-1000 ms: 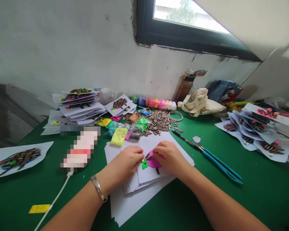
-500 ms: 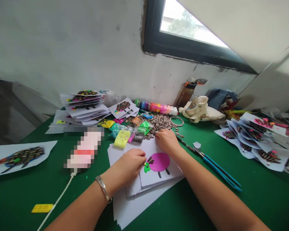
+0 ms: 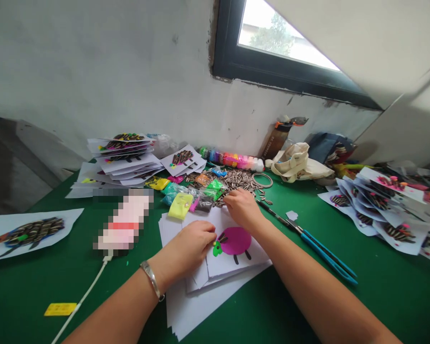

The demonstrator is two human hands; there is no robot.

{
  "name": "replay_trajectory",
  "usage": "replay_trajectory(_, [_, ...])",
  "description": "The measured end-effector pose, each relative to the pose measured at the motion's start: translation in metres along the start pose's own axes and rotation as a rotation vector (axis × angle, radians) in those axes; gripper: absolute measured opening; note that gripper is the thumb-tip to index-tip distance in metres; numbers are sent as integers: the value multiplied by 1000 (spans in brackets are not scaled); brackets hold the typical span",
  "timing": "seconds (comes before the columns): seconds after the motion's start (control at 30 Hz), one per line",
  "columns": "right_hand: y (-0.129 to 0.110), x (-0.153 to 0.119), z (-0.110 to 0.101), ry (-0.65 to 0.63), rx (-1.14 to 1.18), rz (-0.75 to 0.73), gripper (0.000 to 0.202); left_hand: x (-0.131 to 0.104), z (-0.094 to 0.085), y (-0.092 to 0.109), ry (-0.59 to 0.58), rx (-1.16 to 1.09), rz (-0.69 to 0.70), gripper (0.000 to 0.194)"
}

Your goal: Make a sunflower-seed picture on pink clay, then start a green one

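A white paper (image 3: 218,271) with a magenta clay oval (image 3: 235,241), a green clay head and dark legs lies on top of a stack of sheets (image 3: 186,315). A couple of striped sunflower seeds stand on the oval by the head. My left hand (image 3: 197,239) rests on the paper left of the green head, its fingers closed together; anything in them is hidden. My right hand (image 3: 244,208) reaches past the oval to the near edge of the sunflower seed pile (image 3: 236,181). Its fingers are bent and closed, with the tips at the seeds, and I cannot see what they hold.
Bagged clay (image 3: 179,206) lies left of the seeds. Blue-handled tweezers (image 3: 322,253) and a tape ring (image 3: 262,180) are at the right. Stacked seed pictures (image 3: 129,165) stand left, more (image 3: 380,205) right. A pixelated object with a white cable (image 3: 89,291), a bottle (image 3: 275,141) and a cloth bag (image 3: 290,162) surround them.
My right hand has shifted slightly left and up along the near edge of the seed pile. My left hand stays beside the green head. The whole view has moved slightly.
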State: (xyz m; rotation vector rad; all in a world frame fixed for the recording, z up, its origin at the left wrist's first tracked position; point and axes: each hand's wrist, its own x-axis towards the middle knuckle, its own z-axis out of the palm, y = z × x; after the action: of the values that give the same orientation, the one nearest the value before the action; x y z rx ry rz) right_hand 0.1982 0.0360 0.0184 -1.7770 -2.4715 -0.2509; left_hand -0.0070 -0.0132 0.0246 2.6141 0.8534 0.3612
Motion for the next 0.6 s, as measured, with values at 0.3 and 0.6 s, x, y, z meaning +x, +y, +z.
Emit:
replay_trajectory(0.3, [-19, 9, -6, -61, -47, -122, 19, 0, 1, -1, -18, -16, -17, 23])
replay_trajectory(0.6, [-20, 10, -8, -52, 0, -174, 18, 2, 1, -2, -17, -15, -5, 23])
